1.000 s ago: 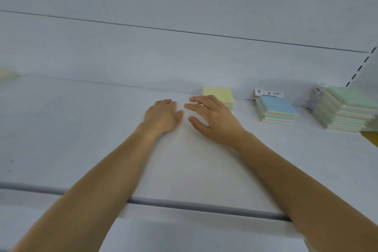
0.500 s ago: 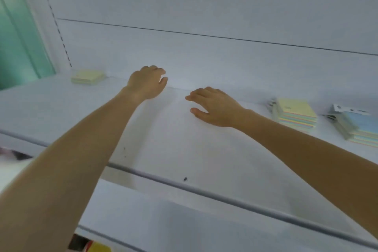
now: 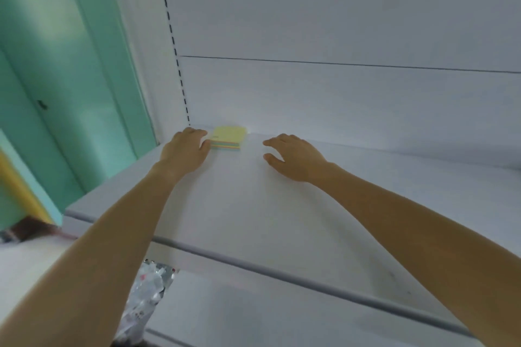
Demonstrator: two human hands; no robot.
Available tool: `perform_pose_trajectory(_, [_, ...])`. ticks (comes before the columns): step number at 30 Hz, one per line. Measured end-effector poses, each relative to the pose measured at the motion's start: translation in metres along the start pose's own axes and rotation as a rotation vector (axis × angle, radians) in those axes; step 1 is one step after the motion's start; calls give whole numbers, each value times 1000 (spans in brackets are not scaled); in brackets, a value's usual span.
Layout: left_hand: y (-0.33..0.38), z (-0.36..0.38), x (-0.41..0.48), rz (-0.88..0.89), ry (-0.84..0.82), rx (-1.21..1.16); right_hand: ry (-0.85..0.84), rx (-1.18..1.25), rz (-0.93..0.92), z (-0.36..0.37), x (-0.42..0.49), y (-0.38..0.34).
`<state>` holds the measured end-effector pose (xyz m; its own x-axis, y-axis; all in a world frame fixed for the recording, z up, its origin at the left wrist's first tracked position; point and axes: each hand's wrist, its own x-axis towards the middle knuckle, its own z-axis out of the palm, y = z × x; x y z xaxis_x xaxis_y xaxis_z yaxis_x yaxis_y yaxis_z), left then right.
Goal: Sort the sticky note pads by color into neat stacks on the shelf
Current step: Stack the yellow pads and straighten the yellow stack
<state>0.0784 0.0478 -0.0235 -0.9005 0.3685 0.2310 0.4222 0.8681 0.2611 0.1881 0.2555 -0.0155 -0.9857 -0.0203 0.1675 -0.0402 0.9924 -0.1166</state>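
Note:
A small sticky note pad (image 3: 229,136) with a yellow top and coloured layers below lies at the back left corner of the white shelf (image 3: 253,205). My left hand (image 3: 186,148) rests palm down right beside the pad's left edge, its fingers touching or nearly touching it, holding nothing. My right hand (image 3: 296,156) hovers palm down a little to the right of the pad, fingers spread, apart from it. No other pads are in view.
The shelf's grey front rail (image 3: 282,270) runs across below my forearms. A slotted upright (image 3: 174,45) and the white back panel close the corner. A teal wall (image 3: 70,79) stands at the left. A crinkled plastic bag (image 3: 146,298) lies below the shelf.
My view has swung left, so the yellow, blue and green stacks at the right have left the frame. Both hands moved left along the shelf; the left one reached the pad in the corner.

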Motion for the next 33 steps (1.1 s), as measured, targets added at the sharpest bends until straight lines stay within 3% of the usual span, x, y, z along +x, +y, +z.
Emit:
perform_pose_trajectory(8, [-20,19,31,152,-149,-53,55,356,263,15,56,-33])
perform_pose_trajectory(15, [-18,22,40,337,-170,-214,83,570,479,23,82,-35])
perform_pose_trajectory(20, [-22,28,48,217,-136,-241,108,769,590,25,86,-25])
perform_pose_trajectory(24, [-10,30,55,55,-205,-175,113,914,636,20,78,-15])
perform_pose_trajectory(33, [13,16,66,41,-131,-401,156,924,617,8,47,12])
